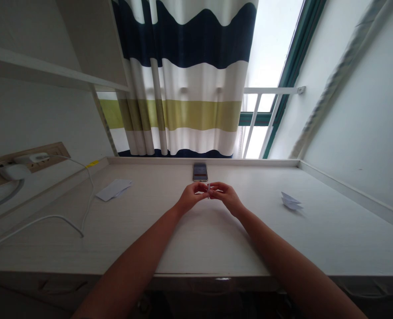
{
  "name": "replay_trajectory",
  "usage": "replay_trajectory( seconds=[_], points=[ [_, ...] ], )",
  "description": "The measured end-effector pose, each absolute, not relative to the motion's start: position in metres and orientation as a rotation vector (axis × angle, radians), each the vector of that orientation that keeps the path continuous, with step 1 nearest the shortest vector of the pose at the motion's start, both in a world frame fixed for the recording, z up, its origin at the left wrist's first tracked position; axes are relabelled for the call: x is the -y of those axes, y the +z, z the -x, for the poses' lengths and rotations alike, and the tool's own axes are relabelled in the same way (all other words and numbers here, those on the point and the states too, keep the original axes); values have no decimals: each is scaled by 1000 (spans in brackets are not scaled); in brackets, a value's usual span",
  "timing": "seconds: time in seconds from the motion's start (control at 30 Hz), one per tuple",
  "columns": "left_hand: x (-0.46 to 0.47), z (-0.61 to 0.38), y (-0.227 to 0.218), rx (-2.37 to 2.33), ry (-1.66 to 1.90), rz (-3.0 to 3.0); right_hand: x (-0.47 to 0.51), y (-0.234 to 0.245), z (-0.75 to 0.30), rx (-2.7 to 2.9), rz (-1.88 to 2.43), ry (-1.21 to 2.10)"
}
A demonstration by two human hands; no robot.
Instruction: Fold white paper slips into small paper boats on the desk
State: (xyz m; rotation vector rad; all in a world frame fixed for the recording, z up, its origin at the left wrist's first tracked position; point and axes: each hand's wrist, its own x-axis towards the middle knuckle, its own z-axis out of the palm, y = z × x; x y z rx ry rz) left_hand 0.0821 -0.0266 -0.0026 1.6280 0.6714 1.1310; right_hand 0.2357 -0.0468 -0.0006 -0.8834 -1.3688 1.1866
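Observation:
Over the middle of the white desk (212, 239), a small folded piece of white paper (208, 188) is pinched upright between my two hands. My left hand (193, 195) grips it from the left with thumb and fingers. From the right, my right hand (225, 195) closes on it in the same way, the fingertips of both hands nearly meeting. Much of the paper is hidden behind the fingers. Just beyond my hands lies a phone (200, 172) with its screen lit.
A folded paper shape (291, 201) rests at the right. Flat white sheets (113, 189) lie at the left, near a white cable (86, 208) running from a wall socket strip (33, 160). A raised rim (249, 162) borders the desk's back; a curtain (189, 88) hangs behind.

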Motion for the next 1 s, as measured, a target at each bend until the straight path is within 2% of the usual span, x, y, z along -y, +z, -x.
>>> replay_trajectory(
  seconds=[1.0],
  points=[
    [24, -81, -4, -667, 1209, -1425, 45, -3, -234, 1368, 884, 1214]
  ],
)
